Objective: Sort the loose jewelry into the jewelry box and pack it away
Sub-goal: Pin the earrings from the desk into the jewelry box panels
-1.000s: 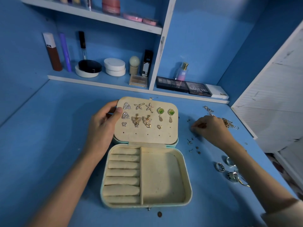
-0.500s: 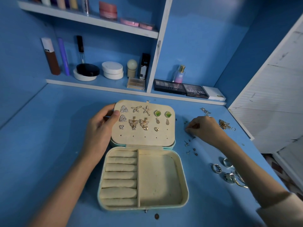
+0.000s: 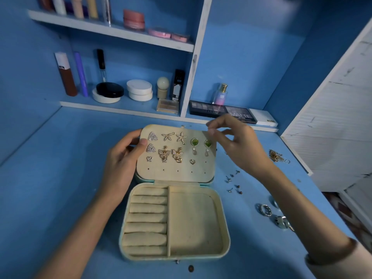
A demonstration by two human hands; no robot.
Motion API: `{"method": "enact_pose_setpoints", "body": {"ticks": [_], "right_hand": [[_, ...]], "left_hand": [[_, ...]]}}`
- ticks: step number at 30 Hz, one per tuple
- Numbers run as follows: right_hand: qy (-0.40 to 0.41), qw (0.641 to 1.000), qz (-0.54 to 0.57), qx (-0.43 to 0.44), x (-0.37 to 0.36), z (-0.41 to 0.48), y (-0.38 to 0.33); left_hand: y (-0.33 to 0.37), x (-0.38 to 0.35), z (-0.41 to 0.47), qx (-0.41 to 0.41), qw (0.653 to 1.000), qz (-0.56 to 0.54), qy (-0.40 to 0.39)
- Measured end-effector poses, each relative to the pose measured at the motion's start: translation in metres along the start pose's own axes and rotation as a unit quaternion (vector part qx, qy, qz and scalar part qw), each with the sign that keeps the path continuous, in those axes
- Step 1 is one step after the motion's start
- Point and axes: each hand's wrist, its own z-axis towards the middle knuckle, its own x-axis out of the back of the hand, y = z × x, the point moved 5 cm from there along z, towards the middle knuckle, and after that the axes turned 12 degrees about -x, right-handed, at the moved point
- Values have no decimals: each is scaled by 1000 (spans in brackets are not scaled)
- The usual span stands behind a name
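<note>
Beige jewelry box point(image 3: 225, 228) open mid-table; left hand point(image 3: 122, 164) grips lid point(image 3: 177, 174) left edge; right hand point(image 3: 239, 143) over lid's far-right corner, fingertips pinched together, contents unclear; loose studs point(image 3: 228, 179) right of box

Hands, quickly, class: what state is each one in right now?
Left hand: grips the jewelry box lid by its left edge.
Right hand: thumb and forefinger pinched over the lid's top right corner; anything held is too small to see.

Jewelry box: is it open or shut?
Open. Its lid stands back, showing pinned earrings; the ring rolls lie exposed.
</note>
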Motion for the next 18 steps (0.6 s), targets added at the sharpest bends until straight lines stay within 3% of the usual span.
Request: {"method": "enact_pose_setpoints", "body": {"ticks": [3, 6, 7, 9, 11, 13, 15, 18], "right_hand": [[-68, 998, 9, -4, -12, -1, -12], [-87, 996, 9, 13, -12, -6, -16], [-87, 996, 10, 18, -11, -8, -16], [-85, 996, 11, 22, -9, -12, -16], [-81, 996, 10, 25, -7, -15, -18], [-74, 997, 13, 30, -2, -19, -20], [-72, 997, 14, 34, 0, -24, -22], [-67, 997, 1, 36, 3, -32, -23]], "left_hand": [[9, 1, -5, 5, 1000, 16, -5], [41, 6, -18, -41, 990, 121, 60], [51, 2, -27, -30, 993, 86, 80], [66, -22, -50, 70, 989, -106, 74], [66, -53, -75, 227, 936, -263, 56], [57, -74, -93, 336, 875, -343, 62], [53, -80, -100, 390, 822, -401, 106], [51, -82, -101, 411, 782, -441, 157]]}}
